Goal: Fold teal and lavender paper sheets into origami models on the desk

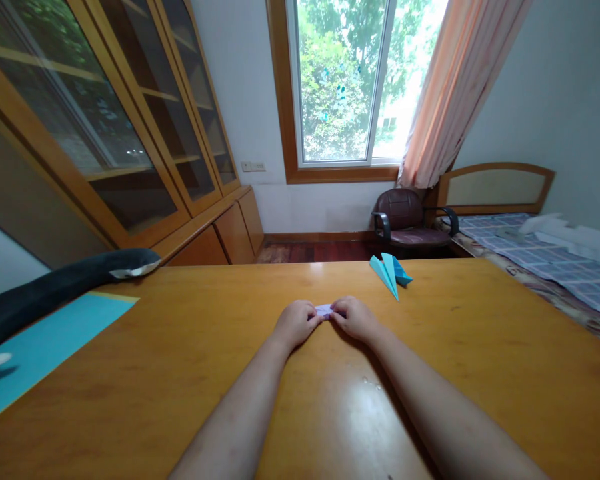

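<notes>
A small pale lilac folded paper (325, 310) lies on the wooden table (480, 360), pinched between both my hands. My left hand (296, 322) grips its left end with curled fingers. My right hand (355, 317) grips its right end the same way. Most of the paper is hidden under my fingers. A folded light-blue paper plane (391, 273) rests on the table just beyond and to the right of my right hand.
A light-blue sheet (45, 343) lies at the table's left edge under a dark plush shark (55, 287). Beyond the table stand a dark office chair (410, 223), a bed (545, 257) at right, and glass-door cabinets (130, 133) at left.
</notes>
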{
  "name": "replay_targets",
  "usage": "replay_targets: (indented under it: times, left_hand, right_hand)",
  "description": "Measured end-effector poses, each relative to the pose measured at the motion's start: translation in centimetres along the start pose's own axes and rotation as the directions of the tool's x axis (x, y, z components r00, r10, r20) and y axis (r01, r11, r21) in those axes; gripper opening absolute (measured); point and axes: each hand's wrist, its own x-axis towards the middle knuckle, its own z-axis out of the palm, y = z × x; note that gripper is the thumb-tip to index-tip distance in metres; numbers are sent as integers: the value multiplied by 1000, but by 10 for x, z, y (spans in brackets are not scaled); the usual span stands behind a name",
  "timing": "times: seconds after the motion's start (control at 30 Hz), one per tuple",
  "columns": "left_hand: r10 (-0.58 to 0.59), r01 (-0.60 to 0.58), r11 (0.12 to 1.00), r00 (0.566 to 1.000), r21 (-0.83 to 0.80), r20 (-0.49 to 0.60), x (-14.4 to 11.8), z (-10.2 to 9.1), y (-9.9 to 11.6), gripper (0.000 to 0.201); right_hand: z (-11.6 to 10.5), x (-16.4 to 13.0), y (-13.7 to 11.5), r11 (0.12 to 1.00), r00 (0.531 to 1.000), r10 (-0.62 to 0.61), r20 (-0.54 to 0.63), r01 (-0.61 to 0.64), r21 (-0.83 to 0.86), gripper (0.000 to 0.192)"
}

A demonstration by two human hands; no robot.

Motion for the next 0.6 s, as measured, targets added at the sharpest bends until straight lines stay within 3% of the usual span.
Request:
replay_targets:
  times: [0.13,0.3,0.6]
  left_hand:
    - [33,-32,987,999,156,-3,2,3,0,29]
    - [-37,18,944,998,329,50,2,3,8,23]
    - [7,-36,920,997,391,75,-1,8,20,24]
  right_hand:
    - [5,2,-2,998,999,11,-33,-13,-63,20]
    - [8,3,-6,992,998,33,-54,-40,-122,15]
    - [9,1,-8,985,999,12,-45,-20,-173,19]
